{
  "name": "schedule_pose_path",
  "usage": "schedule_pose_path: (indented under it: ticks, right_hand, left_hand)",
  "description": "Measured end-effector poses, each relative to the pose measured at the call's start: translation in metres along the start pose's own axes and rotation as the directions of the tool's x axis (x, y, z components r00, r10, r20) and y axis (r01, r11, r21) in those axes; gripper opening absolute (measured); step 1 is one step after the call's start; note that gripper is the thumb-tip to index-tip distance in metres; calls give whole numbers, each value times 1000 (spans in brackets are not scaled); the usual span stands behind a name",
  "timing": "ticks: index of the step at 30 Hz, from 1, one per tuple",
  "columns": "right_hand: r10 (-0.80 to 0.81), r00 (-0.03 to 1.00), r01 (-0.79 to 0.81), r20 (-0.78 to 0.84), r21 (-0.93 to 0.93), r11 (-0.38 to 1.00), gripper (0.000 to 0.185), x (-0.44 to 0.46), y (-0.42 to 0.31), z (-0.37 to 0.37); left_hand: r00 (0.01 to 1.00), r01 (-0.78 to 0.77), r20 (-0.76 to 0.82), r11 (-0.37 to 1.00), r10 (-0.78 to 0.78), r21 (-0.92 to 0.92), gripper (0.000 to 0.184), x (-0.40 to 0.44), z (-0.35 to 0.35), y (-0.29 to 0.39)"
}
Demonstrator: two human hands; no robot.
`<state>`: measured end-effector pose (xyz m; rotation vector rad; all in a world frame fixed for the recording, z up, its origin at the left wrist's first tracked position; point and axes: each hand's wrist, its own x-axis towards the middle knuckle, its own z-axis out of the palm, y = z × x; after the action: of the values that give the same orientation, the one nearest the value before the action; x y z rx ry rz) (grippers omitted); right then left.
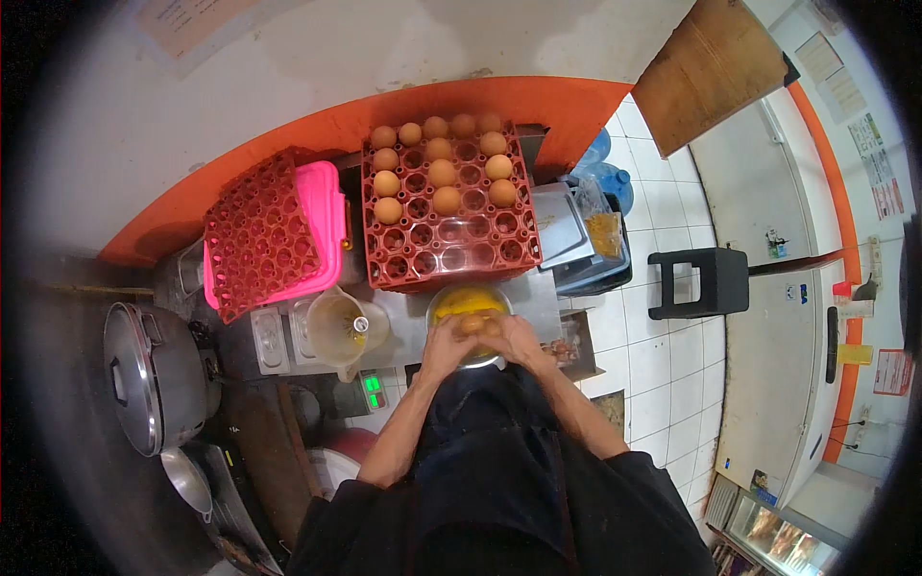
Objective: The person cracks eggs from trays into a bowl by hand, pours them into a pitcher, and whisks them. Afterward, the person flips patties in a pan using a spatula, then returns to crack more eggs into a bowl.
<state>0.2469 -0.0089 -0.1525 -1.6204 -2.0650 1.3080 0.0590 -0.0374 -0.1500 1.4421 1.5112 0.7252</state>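
A metal counter [408, 317] runs across the scene in front of a person in dark clothing. On its far side stands a broad red egg tray [399, 269], and to the left of that a bright pink container [331, 221] with a second red tray [254, 240] lying tilted over it. A lidded pot [144, 384] sits at the far left. Nearer, a pale jug [376, 326] stands to the left of a round bowl [429, 312] holding yellow liquid [466, 300]. Over the bowl, the left hand [445, 344] and right hand [514, 341] come together, fingers curled inward and pinching what appears to be a brown egg [471, 325] between them; blur hides whether its shell is whole. Other brown eggs [442, 173] rest in the far cups of the red egg tray.
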Motion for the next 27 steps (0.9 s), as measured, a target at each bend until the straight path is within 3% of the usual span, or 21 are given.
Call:
schedule_pose_path:
  ticks: [17,19,23,27]
  right_hand:
    - [-47,998,49,-31,69,996,54,4,4,2]
    - [-60,998,63,-32,76,995,54,3,1,1]
    - [-182,976,180,-121,-30,983,45,0,2,5]
    - [-326,926,291,-192,-190,938,44,-2,-5,4]
  left_hand:
    - [1000,16,-24,1000,-16,14,49,1,0,1]
    - [999,-30,-35,993,34,113,48,1,-2,1]
    - [986,-129,-73,969,147,209,46,2,-4,-10]
    - [978,-197,-8,936,208,293,44,2,-12,-14]
